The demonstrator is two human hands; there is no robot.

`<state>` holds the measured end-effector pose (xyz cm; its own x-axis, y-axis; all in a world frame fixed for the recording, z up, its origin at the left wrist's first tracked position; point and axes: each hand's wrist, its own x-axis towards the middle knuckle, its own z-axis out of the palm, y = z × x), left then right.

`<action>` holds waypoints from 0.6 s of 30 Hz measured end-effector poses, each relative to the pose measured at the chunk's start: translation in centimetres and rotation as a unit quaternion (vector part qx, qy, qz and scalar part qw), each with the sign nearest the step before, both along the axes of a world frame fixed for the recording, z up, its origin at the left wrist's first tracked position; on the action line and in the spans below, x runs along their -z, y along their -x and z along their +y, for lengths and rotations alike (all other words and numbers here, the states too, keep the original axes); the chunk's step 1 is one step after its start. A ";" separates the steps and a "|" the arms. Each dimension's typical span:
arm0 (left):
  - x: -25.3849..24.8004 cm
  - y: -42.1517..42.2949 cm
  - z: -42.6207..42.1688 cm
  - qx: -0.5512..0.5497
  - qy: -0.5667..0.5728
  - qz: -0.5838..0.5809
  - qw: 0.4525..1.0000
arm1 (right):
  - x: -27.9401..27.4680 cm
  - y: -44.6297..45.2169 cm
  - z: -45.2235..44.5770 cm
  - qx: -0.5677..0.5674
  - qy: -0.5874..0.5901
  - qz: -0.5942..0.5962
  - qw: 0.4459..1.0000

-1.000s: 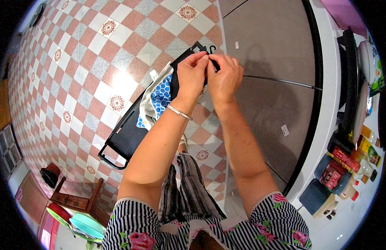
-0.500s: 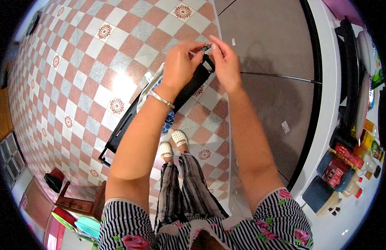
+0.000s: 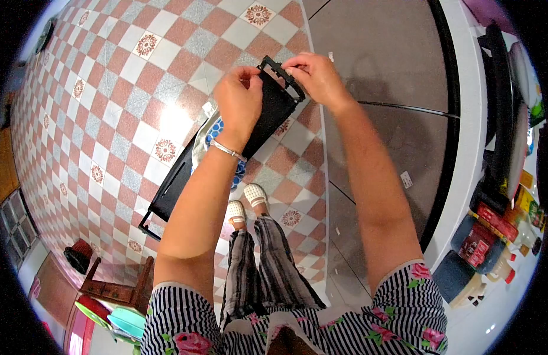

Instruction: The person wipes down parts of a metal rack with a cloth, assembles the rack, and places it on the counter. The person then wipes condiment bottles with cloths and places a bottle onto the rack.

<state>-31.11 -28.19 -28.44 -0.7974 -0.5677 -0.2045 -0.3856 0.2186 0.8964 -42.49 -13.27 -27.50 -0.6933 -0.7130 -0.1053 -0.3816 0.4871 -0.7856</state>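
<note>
Diagonally, the black rack (image 3: 272, 118) stretches leftward from the right hand (image 3: 320, 77).

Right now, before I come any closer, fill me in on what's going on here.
Someone in a striped, floral top is working with both bare hands at the frame-like end of a long black item. The right hand has its fingertips at that end; the left hand is bent close beside it, and whether it grips anything is unclear. A blue-and-white patterned cloth lies against the item, partly hidden behind the left forearm.
</note>
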 end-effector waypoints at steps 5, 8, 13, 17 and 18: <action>1.1 0.3 1.6 -0.008 -0.327 -0.038 0.944 | 1.7 0.7 0.1 0.005 0.076 -0.169 0.983; 0.4 0.5 2.1 -0.019 -0.399 -0.020 0.917 | 2.0 0.7 0.0 0.038 0.095 -0.254 0.962; -0.1 0.8 2.2 -0.034 -0.444 -0.025 0.895 | 2.2 0.1 -0.5 0.093 0.139 -0.275 0.947; 0.6 1.4 2.0 -0.019 -0.463 -0.047 0.885 | 2.6 -0.5 -0.9 0.103 0.151 -0.210 0.961; 0.9 1.5 1.9 -0.014 -0.469 -0.051 0.882 | 2.6 -0.5 -0.8 0.095 0.143 -0.194 0.966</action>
